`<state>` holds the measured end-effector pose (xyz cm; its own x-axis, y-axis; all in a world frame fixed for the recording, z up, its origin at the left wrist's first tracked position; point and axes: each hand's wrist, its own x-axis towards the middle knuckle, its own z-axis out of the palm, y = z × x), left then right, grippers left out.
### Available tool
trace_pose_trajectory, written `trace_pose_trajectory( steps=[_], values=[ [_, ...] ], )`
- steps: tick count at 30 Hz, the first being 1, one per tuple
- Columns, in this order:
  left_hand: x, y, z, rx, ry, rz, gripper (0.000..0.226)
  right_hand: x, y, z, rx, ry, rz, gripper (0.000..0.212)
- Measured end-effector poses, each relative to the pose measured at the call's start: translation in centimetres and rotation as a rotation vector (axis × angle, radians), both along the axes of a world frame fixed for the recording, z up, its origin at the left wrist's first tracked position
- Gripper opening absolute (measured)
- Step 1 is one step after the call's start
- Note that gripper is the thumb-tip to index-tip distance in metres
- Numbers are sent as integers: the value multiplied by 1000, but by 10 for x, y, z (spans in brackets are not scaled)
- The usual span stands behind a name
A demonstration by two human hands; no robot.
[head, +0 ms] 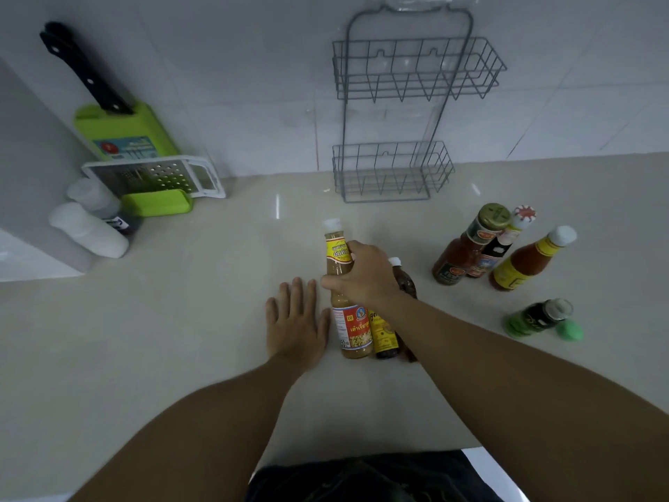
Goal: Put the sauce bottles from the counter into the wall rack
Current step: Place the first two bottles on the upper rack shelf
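Bench (181, 338): pale, glossy surface, likely slick under glass. Wall rack (398, 103): grey wire, two baskets fixed on the tile above the bench's back edge, both holding nothing. Tan sauce bottle (350, 320) stands upright mid-bench, slightly toward the front edge; contents reach well up the neck, so judged fairly heavy, rigid, probably glass and breakable, smooth where unlabelled. Right hand (364, 275) is clamped around its shoulder just under the yellow neck label; that narrowing looks the surest hold. Left hand (295, 322) lies flat, fingers spread, holding nothing, just beside the bottle's base. A dark bottle (385, 335) stands touching behind it. Four more bottles wait near the right edge, well apart.
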<state>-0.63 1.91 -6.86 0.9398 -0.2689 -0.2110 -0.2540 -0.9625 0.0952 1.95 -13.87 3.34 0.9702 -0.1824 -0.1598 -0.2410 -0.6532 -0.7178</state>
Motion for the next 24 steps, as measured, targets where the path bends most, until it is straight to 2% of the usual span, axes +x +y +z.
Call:
trace_pose_trajectory(
  steps=[3,7,12,15,19,24],
  values=[
    [17,3,19,-12,-34,-44,63,5,-8,18,40,-90,-50,44],
    [67,-8,59,-147,-30,-3,55,31,-24,62,101,-243,-129,49],
    [139,-43,130,-659,16,32,62,78,-45,137,114,-489,-178,54],
    [176,-71,180,-828,-40,35,75,111,-56,183,100,-624,-235,57],
    [213,-103,232,-884,-38,-6,93,145,-66,238,139,-757,-276,58],
    [247,-121,238,-823,168,2,108,178,-71,265,143,-814,-315,57]
  ],
)
